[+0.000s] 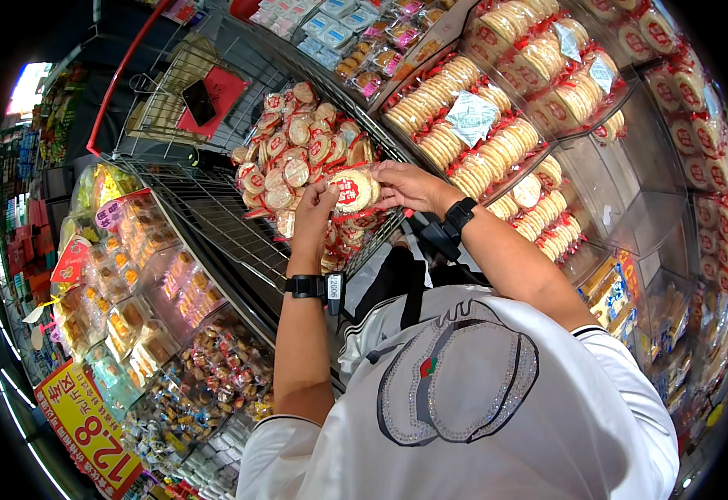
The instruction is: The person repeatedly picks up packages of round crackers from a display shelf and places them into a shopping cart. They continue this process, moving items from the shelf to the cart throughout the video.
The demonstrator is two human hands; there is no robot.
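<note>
Between my two hands is a clear packet of round pale crackers (353,191) with a red printed mark. My left hand (315,211) pinches its left side with thumb and fingers. At its right end, my right hand (409,186) grips the wrapper. Just beneath lies a heap of similar wrapped crackers (295,150), piled in the wire shopping cart (214,203). Part of the heap is hidden behind my hands and the held packet.
A phone (199,103) rests on a red sheet (219,100) near the cart's red handle (125,72). Clear bins of stacked crackers (458,119) stand to the right. Bins of wrapped snacks (145,300) and a yellow price sign (85,431) are at the left.
</note>
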